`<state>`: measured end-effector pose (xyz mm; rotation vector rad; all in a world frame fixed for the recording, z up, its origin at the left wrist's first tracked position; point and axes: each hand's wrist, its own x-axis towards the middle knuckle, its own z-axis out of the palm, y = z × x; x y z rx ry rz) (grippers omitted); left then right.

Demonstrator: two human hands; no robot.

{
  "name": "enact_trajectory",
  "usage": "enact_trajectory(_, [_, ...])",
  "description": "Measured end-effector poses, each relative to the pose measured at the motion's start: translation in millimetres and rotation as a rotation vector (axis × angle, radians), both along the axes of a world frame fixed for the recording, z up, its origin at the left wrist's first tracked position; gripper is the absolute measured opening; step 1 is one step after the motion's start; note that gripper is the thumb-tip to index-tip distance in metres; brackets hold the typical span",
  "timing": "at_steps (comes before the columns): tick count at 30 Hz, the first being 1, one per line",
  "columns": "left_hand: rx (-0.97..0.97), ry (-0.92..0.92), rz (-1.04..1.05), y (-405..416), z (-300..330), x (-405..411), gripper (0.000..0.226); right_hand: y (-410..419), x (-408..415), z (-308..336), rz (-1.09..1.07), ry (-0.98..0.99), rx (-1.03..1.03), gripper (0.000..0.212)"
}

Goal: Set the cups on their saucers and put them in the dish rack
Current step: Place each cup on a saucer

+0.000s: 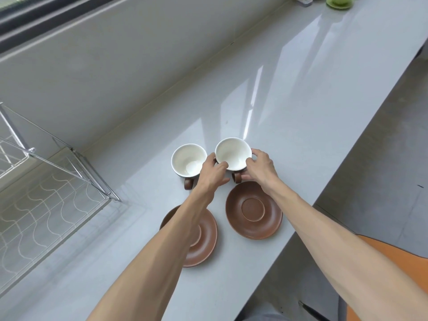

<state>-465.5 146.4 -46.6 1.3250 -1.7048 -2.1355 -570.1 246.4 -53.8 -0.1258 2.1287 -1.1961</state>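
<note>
Fingers: we see both sets curled against the right cup (233, 154), left hand (214, 172) on its near-left wall, right hand (260, 166) on its near-right wall by the handle.
Right cup: upright, just beyond the right saucer (253, 210); whether lifted, we cannot tell.
Left cup (188, 162): upright on the counter (301, 107), left of the right saucer, untouched.
Left saucer (206, 237): beside the right saucer, under our left forearm.
Dish rack (41, 195): far left of the right saucer.

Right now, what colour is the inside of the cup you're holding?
White inside; the cup has a brown handle. Head view shows it.
</note>
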Motion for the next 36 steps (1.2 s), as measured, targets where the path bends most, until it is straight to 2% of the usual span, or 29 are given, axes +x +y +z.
enact_trajectory(5, [0.012,0.026,0.05,4,12,7,0.047,6,4,13,-0.016,0.02,-0.052,0.052])
enact_trajectory(8, [0.003,0.04,0.052,8,18,15,0.044,14,10,20,-0.005,0.051,-0.055,0.052])
enact_trajectory(21, [-0.012,0.081,-0.145,64,34,60,0.038,87,54,29,0.025,0.066,-0.001,0.049])
enact_trajectory(28, [0.019,0.042,-0.165,91,21,76,0.043,116,74,18,0.005,0.074,-0.009,0.04])
enact_trajectory(33, [0.027,-0.017,-0.188,96,16,83,0.048,123,80,8,0.008,0.083,0.03,0.048])
enact_trajectory(36, [0.056,-0.023,-0.171,98,15,83,0.042,125,82,3,0.011,0.083,0.043,0.048])
